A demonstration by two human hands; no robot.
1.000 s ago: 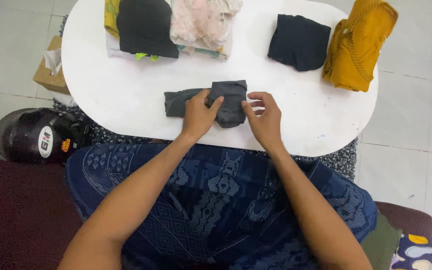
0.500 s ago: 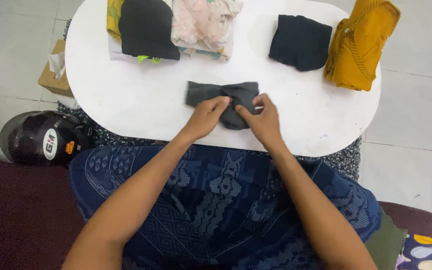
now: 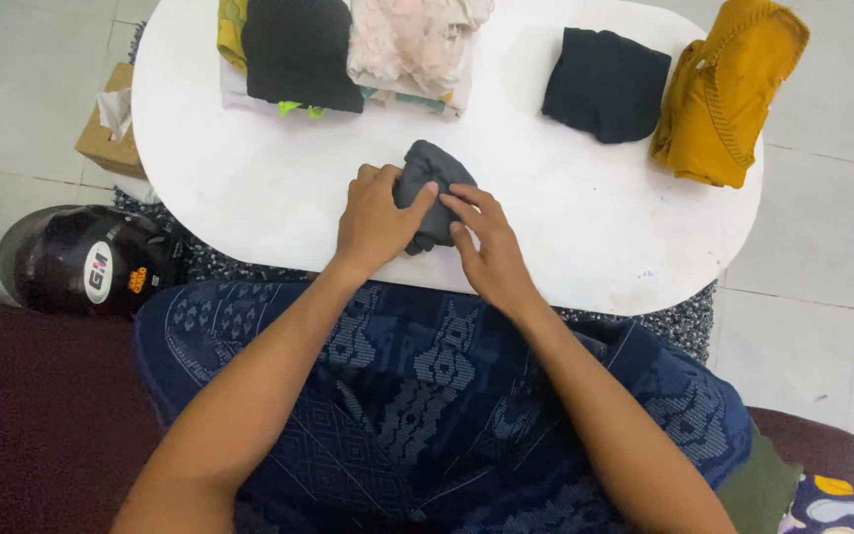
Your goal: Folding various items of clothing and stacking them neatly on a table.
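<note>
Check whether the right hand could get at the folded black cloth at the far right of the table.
Probably yes: bare table lies between the right hand and the black cloth, though the hand is now holding the grey cloth.

Item: small dark grey knitted cloth garment (image 3: 431,190), soft fabric, no visible pattern. State: bunched and folded into a compact rounded bundle, creased along its top. Pose: lying flat-bottomed on the white oval bench (image 3: 249,198), rounded end pointing away from the person. Location: near the front-centre edge of the bench, partly covered on its left side and lower right, so its full outline cannot be told.
</note>
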